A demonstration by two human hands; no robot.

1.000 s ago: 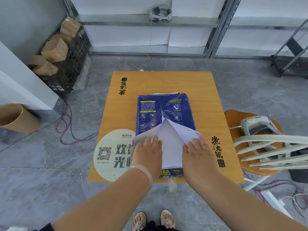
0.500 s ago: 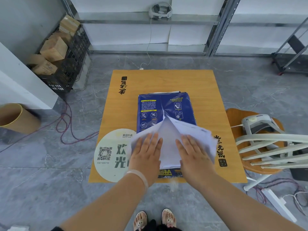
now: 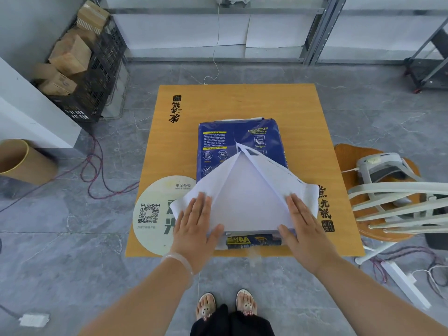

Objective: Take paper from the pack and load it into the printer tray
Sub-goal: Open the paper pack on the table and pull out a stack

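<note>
A blue pack of paper (image 3: 218, 141) lies flat on the small orange table (image 3: 303, 122). Its wrapper is torn open at the near end, with two white flaps folded out to the left and right. The white paper stack (image 3: 249, 204) shows in a triangle between them. My left hand (image 3: 194, 224) lies flat on the left flap, fingers together. On the right flap rests my right hand (image 3: 303, 226), also flat. Neither hand grips anything. No printer or tray is in view.
A round white sticker with a QR code (image 3: 152, 214) sits on the table's near left corner. A white chair (image 3: 400, 200) stands close on the right. A black crate of cardboard boxes (image 3: 80, 69) and a brown bin (image 3: 21, 161) stand to the left. Cables cross the floor.
Both hands have slid apart, spreading the wrapper flaps wider to the left and right. More of the white stack is exposed now.
</note>
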